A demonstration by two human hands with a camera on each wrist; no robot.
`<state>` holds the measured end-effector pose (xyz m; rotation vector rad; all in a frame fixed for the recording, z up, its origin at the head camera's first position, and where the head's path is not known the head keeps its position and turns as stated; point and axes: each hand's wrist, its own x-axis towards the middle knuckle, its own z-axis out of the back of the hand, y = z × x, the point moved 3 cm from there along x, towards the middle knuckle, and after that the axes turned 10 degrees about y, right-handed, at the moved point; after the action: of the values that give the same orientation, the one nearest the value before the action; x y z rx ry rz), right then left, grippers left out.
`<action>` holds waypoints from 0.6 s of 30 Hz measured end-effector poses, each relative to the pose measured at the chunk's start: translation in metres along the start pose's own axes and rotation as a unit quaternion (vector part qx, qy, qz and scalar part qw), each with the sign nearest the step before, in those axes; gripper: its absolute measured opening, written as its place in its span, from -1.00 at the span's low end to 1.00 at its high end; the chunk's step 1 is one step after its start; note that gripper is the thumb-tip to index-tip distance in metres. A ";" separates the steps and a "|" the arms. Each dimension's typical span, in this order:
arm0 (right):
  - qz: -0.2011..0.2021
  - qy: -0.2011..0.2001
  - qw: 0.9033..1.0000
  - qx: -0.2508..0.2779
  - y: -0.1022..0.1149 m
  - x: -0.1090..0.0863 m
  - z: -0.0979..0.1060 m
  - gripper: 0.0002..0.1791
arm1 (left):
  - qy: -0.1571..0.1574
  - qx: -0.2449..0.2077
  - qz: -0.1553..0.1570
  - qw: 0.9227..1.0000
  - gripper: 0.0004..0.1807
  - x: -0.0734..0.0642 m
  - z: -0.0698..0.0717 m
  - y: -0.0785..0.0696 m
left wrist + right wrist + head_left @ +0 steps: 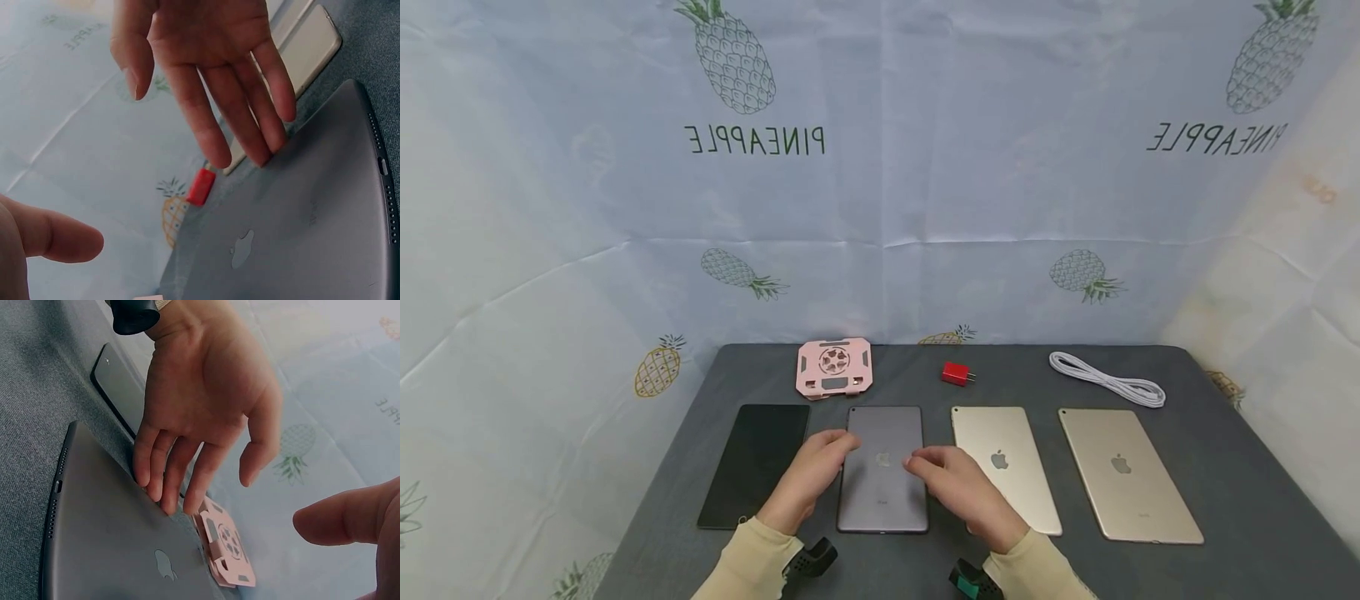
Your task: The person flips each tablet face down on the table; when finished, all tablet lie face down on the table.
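A space-grey tablet [883, 504] with an apple logo lies back side up on the table, its short edge toward me. My left hand [811, 477] is at its left long edge, fingers extended and thumb held above the back. Mirroring it, my right hand [964, 487] is at the right long edge, its fingers partly covering the neighbouring gold tablet [1011, 462] in the head view. In the left wrist view, the right hand's fingertips [265, 159] are right at the grey tablet's edge. The left hand [206, 394] in the right wrist view has straight fingers along the opposite edge.
A dark tablet [752, 467] lies at the left and a second gold tablet [1131, 479] at the right. Behind them are a pink stand-like case [834, 367], a red plug adapter [956, 373] and a coiled white cable [1108, 381]. A pineapple-print curtain [880, 192] hangs behind the table.
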<state>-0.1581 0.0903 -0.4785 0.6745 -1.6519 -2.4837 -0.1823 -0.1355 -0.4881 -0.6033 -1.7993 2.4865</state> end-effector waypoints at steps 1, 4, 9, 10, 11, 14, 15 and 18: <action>-0.001 0.000 1.000 0.001 0.000 0.000 0.000 -0.40 | 0.000 0.000 0.001 1.000 -0.29 0.000 0.000 0.000; -0.004 -0.001 1.000 -0.001 -0.001 0.001 0.001 -0.40 | -0.002 -0.002 0.004 1.000 -0.28 0.000 0.000 0.000; -0.006 -0.019 1.000 -0.015 -0.002 0.003 0.003 -0.46 | -0.005 -0.002 0.005 1.000 -0.27 0.000 0.000 -0.001; -0.005 -0.023 1.000 -0.018 -0.002 0.003 0.003 -0.47 | -0.005 -0.003 0.005 1.000 -0.27 0.000 0.000 -0.001; -0.005 -0.025 0.999 -0.019 -0.002 0.004 0.004 -0.48 | -0.005 -0.003 0.004 1.000 -0.27 0.000 0.001 -0.001; -0.004 -0.031 0.999 -0.021 -0.003 0.005 0.004 -0.52 | -0.006 -0.005 0.005 1.000 -0.27 0.000 0.001 -0.001; -0.005 -0.034 0.999 -0.022 -0.003 0.005 0.005 -0.54 | -0.005 -0.006 0.005 1.000 -0.26 0.000 0.001 0.000; -0.009 -0.042 0.999 -0.022 -0.003 0.005 0.006 -0.57 | -0.002 -0.016 0.005 1.000 -0.26 0.001 0.000 -0.001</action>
<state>-0.1642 0.0952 -0.4813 0.5902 -1.6199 -2.5861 -0.1838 -0.1351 -0.4879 -0.6104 -1.8451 2.4706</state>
